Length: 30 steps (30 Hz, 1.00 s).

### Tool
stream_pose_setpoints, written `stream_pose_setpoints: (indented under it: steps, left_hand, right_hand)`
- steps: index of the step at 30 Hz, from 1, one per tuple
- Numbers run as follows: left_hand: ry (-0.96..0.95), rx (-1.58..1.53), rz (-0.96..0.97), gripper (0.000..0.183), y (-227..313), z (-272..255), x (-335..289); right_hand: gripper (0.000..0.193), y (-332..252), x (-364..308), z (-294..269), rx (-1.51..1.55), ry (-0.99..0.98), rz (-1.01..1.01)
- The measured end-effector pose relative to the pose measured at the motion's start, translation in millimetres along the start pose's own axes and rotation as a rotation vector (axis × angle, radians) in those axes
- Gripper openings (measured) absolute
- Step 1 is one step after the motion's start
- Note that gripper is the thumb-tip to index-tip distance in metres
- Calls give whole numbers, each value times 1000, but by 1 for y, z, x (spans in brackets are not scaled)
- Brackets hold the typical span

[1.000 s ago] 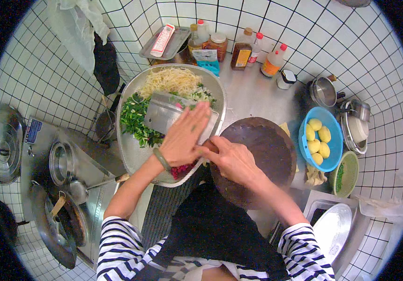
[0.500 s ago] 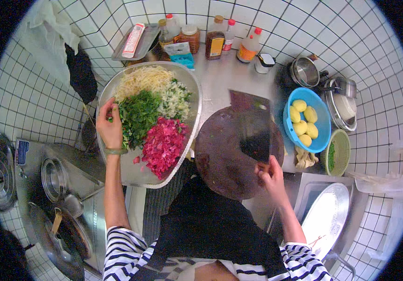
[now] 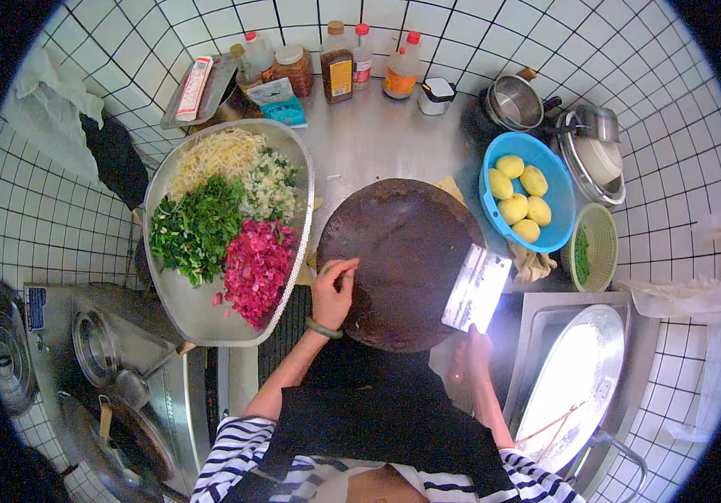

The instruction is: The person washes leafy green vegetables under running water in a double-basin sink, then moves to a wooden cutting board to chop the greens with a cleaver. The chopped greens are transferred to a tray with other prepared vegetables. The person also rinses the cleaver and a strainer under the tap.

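My right hand [image 3: 473,352] is closed around the handle of a cleaver [image 3: 478,289]. The broad blade catches bright glare and overlaps the right edge of a round dark chopping board [image 3: 402,251]. My left hand [image 3: 334,293], a bangle on its wrist, hovers at the board's left edge, its fingers loosely curved with a gap to the thumb and nothing seen between them. Left of it stands a large metal tray [image 3: 210,323] with separate heaps of bean sprouts [image 3: 216,159], chopped greens [image 3: 197,226], chopped white vegetable [image 3: 268,186] and chopped pink-red vegetable [image 3: 257,268].
Right of the board is a blue basket [image 3: 557,239] of peeled potatoes [image 3: 513,208], with a green basket [image 3: 604,277] beside it. Bottles [image 3: 337,71] and jars line the tiled wall. A shiny metal basin [image 3: 574,377] sits lower right; pans [image 3: 130,436] lie lower left.
My left hand has left the tray and come right to the board's edge. The cleaver has swung from over the board to its right side, blade turned. The view has shifted.
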<state>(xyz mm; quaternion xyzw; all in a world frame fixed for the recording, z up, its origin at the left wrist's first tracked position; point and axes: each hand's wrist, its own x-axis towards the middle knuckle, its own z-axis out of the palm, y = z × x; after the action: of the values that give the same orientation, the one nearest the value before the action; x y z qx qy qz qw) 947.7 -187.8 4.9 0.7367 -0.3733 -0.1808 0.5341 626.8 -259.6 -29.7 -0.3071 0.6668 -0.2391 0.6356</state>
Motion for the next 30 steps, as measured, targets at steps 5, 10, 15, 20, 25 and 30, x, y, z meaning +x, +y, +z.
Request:
stream_pose_setpoints:
  steps: [5,10,15,20,25,30]
  left_hand:
    - [177,121,-36,22,-53,12,-21]
    - [286,236,51,42,-74,43,-10]
    - [189,116,60,50,-35,69,-19]
    - [206,236,196,51,44,13,-12]
    - [392,591,420,45,69,-111,19]
    - [369,914,70,36,54,-195,26]
  right_hand:
    - [24,-20,29,56,-168,-160,-103]
    - [25,-23,33,108,-368,-415,-162]
    - [22,-27,-15,116,-550,-578,-165]
    - [23,-83,-84,120,-448,-728,-218]
    - [28,-125,-118,148,-557,-908,-538]
    - [25,-112,-109,146,-504,-627,-650]
